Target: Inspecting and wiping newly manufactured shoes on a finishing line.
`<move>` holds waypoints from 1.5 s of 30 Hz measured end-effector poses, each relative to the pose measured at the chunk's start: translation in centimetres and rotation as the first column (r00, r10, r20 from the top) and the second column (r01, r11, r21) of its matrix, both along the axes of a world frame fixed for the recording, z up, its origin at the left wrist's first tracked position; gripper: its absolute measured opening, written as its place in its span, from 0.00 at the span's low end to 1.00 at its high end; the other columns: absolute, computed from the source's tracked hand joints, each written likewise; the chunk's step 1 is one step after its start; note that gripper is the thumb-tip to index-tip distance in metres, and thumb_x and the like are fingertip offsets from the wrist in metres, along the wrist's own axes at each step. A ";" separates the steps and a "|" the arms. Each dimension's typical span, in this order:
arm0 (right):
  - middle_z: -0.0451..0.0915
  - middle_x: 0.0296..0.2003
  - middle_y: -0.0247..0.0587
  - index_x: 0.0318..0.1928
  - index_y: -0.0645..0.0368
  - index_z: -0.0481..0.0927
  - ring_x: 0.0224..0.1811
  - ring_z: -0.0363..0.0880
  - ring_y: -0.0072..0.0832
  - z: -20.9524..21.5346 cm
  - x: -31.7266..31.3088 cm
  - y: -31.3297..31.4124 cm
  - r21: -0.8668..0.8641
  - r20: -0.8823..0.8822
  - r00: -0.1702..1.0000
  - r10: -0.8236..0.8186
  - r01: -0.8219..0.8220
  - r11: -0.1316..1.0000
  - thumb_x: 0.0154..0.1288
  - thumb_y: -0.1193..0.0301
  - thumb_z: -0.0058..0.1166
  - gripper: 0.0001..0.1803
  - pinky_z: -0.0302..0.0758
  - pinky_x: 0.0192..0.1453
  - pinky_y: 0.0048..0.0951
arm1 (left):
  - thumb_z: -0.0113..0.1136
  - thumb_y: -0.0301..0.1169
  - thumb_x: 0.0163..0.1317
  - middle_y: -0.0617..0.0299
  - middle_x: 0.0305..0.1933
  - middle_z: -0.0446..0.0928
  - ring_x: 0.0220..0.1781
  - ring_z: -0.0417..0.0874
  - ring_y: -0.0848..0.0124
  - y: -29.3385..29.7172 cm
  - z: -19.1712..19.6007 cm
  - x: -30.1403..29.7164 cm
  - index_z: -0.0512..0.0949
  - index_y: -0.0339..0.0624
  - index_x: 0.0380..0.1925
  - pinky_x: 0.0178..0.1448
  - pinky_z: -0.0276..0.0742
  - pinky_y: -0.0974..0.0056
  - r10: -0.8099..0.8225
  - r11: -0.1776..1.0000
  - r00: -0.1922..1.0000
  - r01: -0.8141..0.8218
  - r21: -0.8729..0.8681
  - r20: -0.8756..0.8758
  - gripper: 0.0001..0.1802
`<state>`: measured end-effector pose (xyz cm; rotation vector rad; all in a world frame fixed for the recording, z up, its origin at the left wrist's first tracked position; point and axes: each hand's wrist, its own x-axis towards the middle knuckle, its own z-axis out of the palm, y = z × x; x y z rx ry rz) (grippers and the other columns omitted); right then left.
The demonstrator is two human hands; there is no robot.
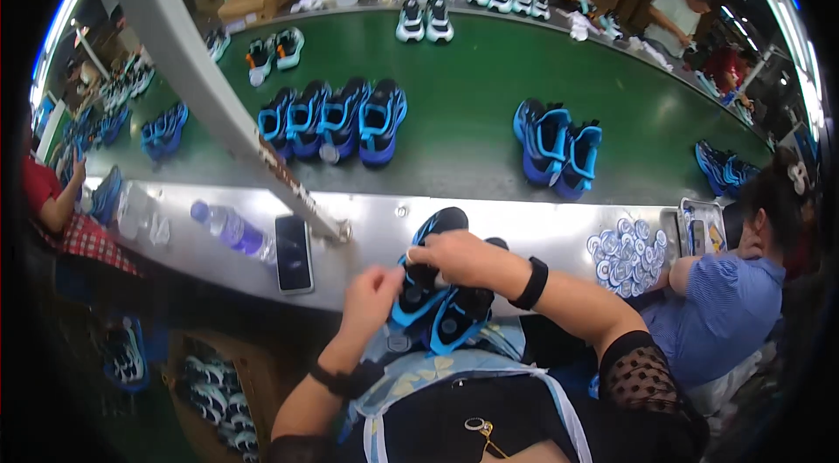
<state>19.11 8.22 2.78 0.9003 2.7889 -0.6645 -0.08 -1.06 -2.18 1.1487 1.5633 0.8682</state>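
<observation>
Pr. of black-and-blue sneakers (451, 320) at near edge of silver metal bench (535, 231). R hand (459, 257): fingers curled over one, exact grip hidden. L hand (370, 297) alongside: fingertips bunched, contents can't tell. Leftward: flat black phone (294, 255). Beyond: long green surface (468, 105).

smooth, glossy metal ledge (551, 229)

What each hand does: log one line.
right hand: on blue-black sports shoe; left hand: beside that shoe; nearby: rectangular black-screened phone
</observation>
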 end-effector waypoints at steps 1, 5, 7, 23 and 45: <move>0.80 0.39 0.50 0.56 0.51 0.76 0.43 0.81 0.48 -0.1 0.9 0.2 -0.103 -0.169 0.986 -0.006 -0.011 0.995 0.49 0.76 0.64 0.30 0.77 0.48 0.42 | 0.61 0.45 0.65 0.65 0.21 0.78 0.20 0.72 0.81 0.0 2.2 0.1 0.82 0.39 0.30 0.23 0.63 0.72 -0.083 0.949 0.970 0.146 -0.279 0.228 0.19; 0.81 0.42 0.52 0.58 0.51 0.79 0.45 0.81 0.46 -1.2 2.8 0.0 -0.385 -0.493 0.841 -0.225 0.021 0.923 0.57 0.76 0.60 0.25 0.76 0.54 0.39 | 0.58 0.38 0.68 0.60 0.26 0.81 0.18 0.72 0.81 0.4 2.0 0.6 0.82 0.38 0.35 0.21 0.59 0.75 -0.056 0.945 0.899 0.188 -0.269 0.434 0.14; 0.82 0.35 0.47 0.49 0.55 0.81 0.41 0.80 0.46 -2.4 2.0 -1.7 -0.142 -0.528 0.823 -0.210 0.158 0.977 0.61 0.68 0.60 0.15 0.75 0.46 0.42 | 0.57 0.36 0.69 0.61 0.28 0.82 0.26 0.81 0.77 -0.3 -0.8 1.0 0.81 0.36 0.34 0.26 0.65 0.72 -0.136 0.981 0.958 0.166 -0.101 0.251 0.13; 0.73 0.42 0.55 0.55 0.48 0.81 0.44 0.75 0.50 0.8 8.0 -8.7 -0.236 -0.325 0.868 -0.375 0.309 0.921 0.66 0.61 0.58 0.18 0.73 0.48 0.41 | 0.58 0.37 0.66 0.55 0.45 0.83 0.43 0.83 0.64 1.1 4.8 -2.8 0.83 0.43 0.48 0.47 0.77 0.60 -0.600 0.780 0.769 0.623 -0.053 0.220 0.15; 0.80 0.35 0.45 0.49 0.49 0.80 0.39 0.81 0.45 0.3 7.5 -7.7 -0.110 -0.323 0.846 -0.425 0.412 0.904 0.64 0.56 0.58 0.17 0.76 0.40 0.42 | 0.63 0.29 0.59 0.61 0.47 0.79 0.47 0.79 0.68 3.3 -0.6 -0.3 0.83 0.45 0.47 0.50 0.74 0.66 -0.560 0.705 0.800 0.597 0.383 -0.216 0.15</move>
